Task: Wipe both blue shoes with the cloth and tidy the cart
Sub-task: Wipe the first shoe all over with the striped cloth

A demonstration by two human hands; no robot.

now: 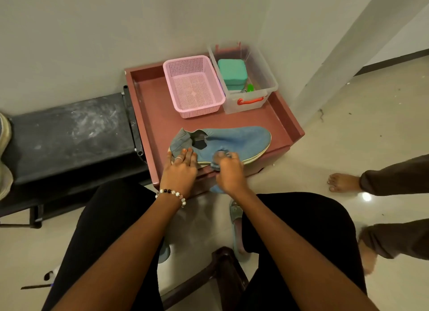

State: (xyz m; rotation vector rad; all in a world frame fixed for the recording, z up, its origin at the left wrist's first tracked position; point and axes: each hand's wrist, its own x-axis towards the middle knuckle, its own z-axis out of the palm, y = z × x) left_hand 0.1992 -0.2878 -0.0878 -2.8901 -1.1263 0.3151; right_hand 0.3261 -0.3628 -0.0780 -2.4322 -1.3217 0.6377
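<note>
A blue shoe (pixel 234 140) lies on its side on the reddish cart tray (pixel 153 97), toe pointing right. My left hand (pixel 180 169) rests on the shoe's heel end with straight fingers, steadying it. My right hand (pixel 228 171) grips a bunched blue-grey cloth (pixel 214 166) and presses it against the shoe's near side by the sole. A second blue shape (pixel 217 189), partly hidden under my right wrist, shows below the cart's front edge.
A pink mesh basket (pixel 193 85) and a clear plastic box (pixel 248 83) holding a green container stand at the back of the tray. A dark bench (pixel 69 134) is on the left. Another person's bare foot (pixel 343 182) is on the floor at right.
</note>
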